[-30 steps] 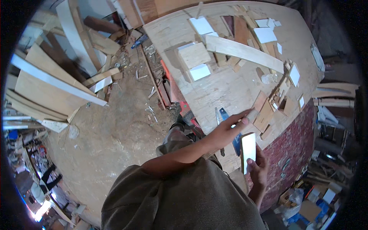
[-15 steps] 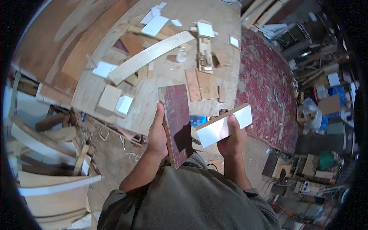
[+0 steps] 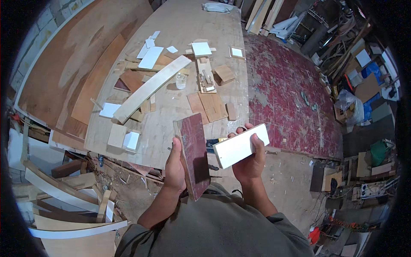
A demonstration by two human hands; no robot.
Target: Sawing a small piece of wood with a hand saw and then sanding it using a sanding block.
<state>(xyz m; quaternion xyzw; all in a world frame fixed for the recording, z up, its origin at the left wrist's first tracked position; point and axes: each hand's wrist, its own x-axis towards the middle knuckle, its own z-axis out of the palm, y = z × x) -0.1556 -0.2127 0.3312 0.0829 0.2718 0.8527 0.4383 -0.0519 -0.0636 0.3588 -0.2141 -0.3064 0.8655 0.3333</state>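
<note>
My left hand (image 3: 174,165) grips a dark red rectangular board (image 3: 193,150) by its long edge, holding it upright in front of my body. The thumb shows along the edge; the other fingers are hidden behind the board. My right hand (image 3: 249,165) is closed on a small white-faced wooden block (image 3: 242,146), thumb across the white face and fingers behind it. The two pieces are held apart, side by side, with the white one tilted. Beyond them on the worktable lie two flat brown wood pieces (image 3: 212,107) and a smaller brown block (image 3: 231,111).
A wide plywood worktable (image 3: 162,100) carries a long curved pale plank (image 3: 152,89), a glass jar (image 3: 180,80), a wooden hand plane (image 3: 206,77) and white offcuts (image 3: 150,57). Curved wood scraps (image 3: 64,188) crowd the left. A worn red panel (image 3: 287,90) lies to the right.
My view has shifted, so the table sits lower and further left. Both hands keep their pieces; the white block shows more of its white face.
</note>
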